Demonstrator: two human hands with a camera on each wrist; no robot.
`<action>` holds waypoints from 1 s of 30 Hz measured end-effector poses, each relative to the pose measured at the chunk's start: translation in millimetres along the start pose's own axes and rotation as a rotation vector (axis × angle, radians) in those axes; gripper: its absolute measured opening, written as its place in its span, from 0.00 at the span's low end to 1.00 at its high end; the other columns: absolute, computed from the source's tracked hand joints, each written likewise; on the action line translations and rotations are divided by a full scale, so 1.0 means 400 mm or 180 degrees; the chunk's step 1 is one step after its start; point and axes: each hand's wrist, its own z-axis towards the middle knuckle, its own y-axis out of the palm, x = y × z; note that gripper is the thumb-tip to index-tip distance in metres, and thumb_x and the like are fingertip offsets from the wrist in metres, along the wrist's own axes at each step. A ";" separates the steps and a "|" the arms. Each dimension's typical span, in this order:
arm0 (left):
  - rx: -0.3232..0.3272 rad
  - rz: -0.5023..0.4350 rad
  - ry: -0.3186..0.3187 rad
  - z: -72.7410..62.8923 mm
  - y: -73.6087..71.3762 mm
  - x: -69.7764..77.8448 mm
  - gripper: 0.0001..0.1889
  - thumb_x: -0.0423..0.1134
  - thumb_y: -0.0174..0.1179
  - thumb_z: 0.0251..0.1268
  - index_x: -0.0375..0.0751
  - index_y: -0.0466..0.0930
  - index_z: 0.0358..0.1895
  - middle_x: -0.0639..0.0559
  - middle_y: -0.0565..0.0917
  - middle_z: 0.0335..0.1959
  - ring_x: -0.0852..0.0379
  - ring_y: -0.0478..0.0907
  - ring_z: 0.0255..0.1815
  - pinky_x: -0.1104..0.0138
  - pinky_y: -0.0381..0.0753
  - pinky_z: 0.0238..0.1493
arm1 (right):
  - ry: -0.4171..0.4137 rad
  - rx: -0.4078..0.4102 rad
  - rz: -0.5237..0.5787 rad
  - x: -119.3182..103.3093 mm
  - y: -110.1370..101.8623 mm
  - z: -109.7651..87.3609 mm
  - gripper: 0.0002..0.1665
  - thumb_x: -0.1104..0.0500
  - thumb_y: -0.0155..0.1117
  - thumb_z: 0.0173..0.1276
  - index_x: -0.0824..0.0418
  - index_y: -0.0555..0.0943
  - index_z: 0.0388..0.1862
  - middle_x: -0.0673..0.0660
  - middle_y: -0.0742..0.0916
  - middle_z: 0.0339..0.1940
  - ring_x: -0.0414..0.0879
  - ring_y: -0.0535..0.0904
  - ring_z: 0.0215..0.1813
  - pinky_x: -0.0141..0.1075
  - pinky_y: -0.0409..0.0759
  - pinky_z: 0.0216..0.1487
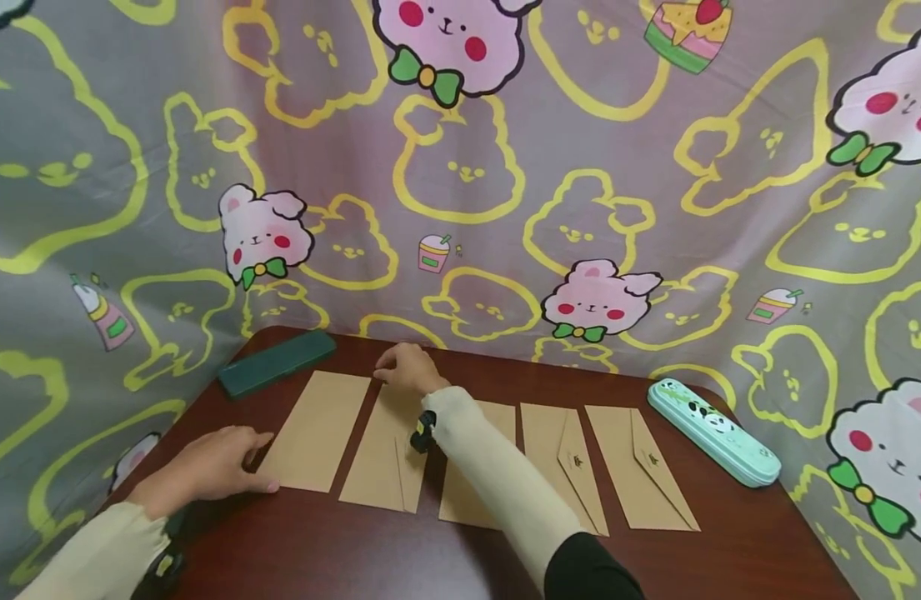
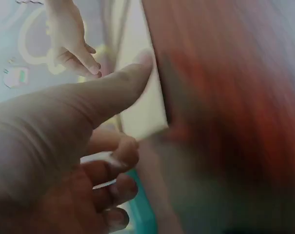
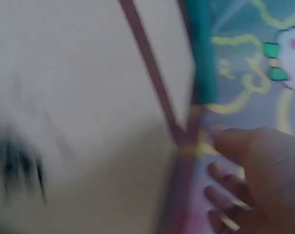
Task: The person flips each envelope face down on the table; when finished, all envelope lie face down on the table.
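Note:
Five brown paper envelopes lie side by side in a row. My left hand (image 1: 212, 467) is at the near left edge of the leftmost envelope (image 1: 317, 433), which shows a plain face. In the left wrist view its thumb lies at the edge of that envelope (image 2: 140, 109), fingers loosely bent. My right hand (image 1: 411, 368) is over the far end of the second envelope (image 1: 373, 467); in the right wrist view its fingers are relaxed beside the blurred envelope (image 3: 88, 97), apparently holding nothing. My right forearm partly hides the third envelope (image 1: 463, 492).
The fourth envelope (image 1: 544, 433) and fifth envelope (image 1: 625, 475) show pointed flaps with small dark emblems. A dark green case (image 1: 276, 364) lies at the back left, a mint panda pencil case (image 1: 711, 429) at the right. A patterned curtain (image 1: 460, 192) hangs behind the brown table (image 1: 340, 558).

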 end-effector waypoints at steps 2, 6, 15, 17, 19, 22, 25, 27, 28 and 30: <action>0.0257 0.0162 0.0203 -0.002 0.001 0.038 0.44 0.62 0.77 0.49 0.33 0.80 0.64 0.52 0.83 0.38 0.55 0.76 0.37 0.61 0.73 0.34 | 0.0007 -0.0093 -0.0029 0.021 -0.057 -0.031 0.14 0.49 0.68 0.73 0.53 0.90 0.52 0.50 0.92 0.52 0.47 0.87 0.53 0.42 0.83 0.57; 0.0437 0.0157 0.0575 0.010 0.017 0.143 0.40 0.62 0.76 0.51 0.39 0.82 0.63 0.44 0.85 0.56 0.42 0.81 0.56 0.46 0.79 0.53 | 0.0174 -0.0413 -0.0282 0.064 -0.153 -0.102 0.19 0.48 0.71 0.70 0.56 0.89 0.54 0.53 0.91 0.54 0.51 0.86 0.57 0.47 0.83 0.61; -0.0175 -0.0182 0.0918 0.085 0.076 0.272 0.48 0.58 0.81 0.45 0.31 0.76 0.68 0.25 0.73 0.70 0.27 0.69 0.72 0.37 0.68 0.70 | 0.0473 -0.0578 -0.0420 0.113 -0.128 -0.161 0.26 0.47 0.77 0.64 0.57 0.86 0.58 0.56 0.86 0.62 0.54 0.82 0.64 0.49 0.82 0.61; -0.0222 -0.0250 0.0916 0.100 0.090 0.281 0.48 0.56 0.81 0.46 0.27 0.76 0.67 0.24 0.72 0.70 0.26 0.69 0.72 0.38 0.68 0.71 | 0.0521 -0.0537 -0.0455 0.116 -0.109 -0.163 0.23 0.48 0.77 0.64 0.56 0.88 0.54 0.54 0.87 0.60 0.54 0.82 0.62 0.47 0.83 0.58; -0.0223 -0.0267 0.0881 0.109 0.099 0.289 0.47 0.55 0.80 0.47 0.25 0.77 0.65 0.23 0.72 0.70 0.27 0.70 0.71 0.40 0.69 0.71 | 0.0549 -0.0473 -0.0453 0.118 -0.097 -0.162 0.18 0.48 0.78 0.64 0.55 0.89 0.49 0.53 0.88 0.57 0.52 0.83 0.58 0.46 0.84 0.55; -0.0215 -0.0253 0.0834 0.120 0.105 0.299 0.45 0.55 0.80 0.48 0.24 0.78 0.63 0.24 0.74 0.69 0.27 0.71 0.70 0.41 0.69 0.71 | 0.0529 -0.0458 -0.0282 0.116 -0.095 -0.160 0.13 0.51 0.77 0.65 0.56 0.90 0.43 0.52 0.89 0.53 0.50 0.84 0.54 0.44 0.84 0.54; -0.0230 -0.0202 0.0876 0.125 0.105 0.310 0.43 0.53 0.80 0.49 0.23 0.79 0.62 0.24 0.74 0.68 0.26 0.71 0.70 0.40 0.69 0.71 | 0.0468 -0.0470 -0.0206 0.121 -0.096 -0.155 0.08 0.53 0.73 0.68 0.56 0.89 0.41 0.49 0.89 0.50 0.43 0.84 0.46 0.38 0.83 0.48; -0.0247 -0.0180 0.0912 0.129 0.104 0.317 0.42 0.53 0.80 0.49 0.23 0.79 0.61 0.24 0.75 0.68 0.27 0.72 0.69 0.40 0.70 0.70 | 0.0484 -0.0528 -0.0196 0.127 -0.095 -0.148 0.08 0.57 0.69 0.70 0.56 0.85 0.29 0.47 0.85 0.34 0.39 0.76 0.32 0.34 0.76 0.35; -0.0261 -0.0190 0.0914 0.131 0.104 0.320 0.42 0.53 0.80 0.48 0.23 0.80 0.61 0.24 0.75 0.68 0.26 0.72 0.69 0.40 0.69 0.70 | 0.0502 -0.0544 -0.0222 0.131 -0.095 -0.144 0.13 0.59 0.66 0.70 0.55 0.81 0.23 0.46 0.81 0.27 0.38 0.69 0.26 0.32 0.69 0.29; -0.0286 -0.0200 0.0906 0.135 0.103 0.327 0.42 0.52 0.80 0.48 0.24 0.80 0.61 0.25 0.75 0.68 0.25 0.71 0.70 0.39 0.68 0.71 | 0.0568 -0.0630 -0.0241 0.139 -0.097 -0.136 0.23 0.63 0.61 0.70 0.54 0.70 0.13 0.45 0.68 0.17 0.39 0.55 0.20 0.33 0.57 0.24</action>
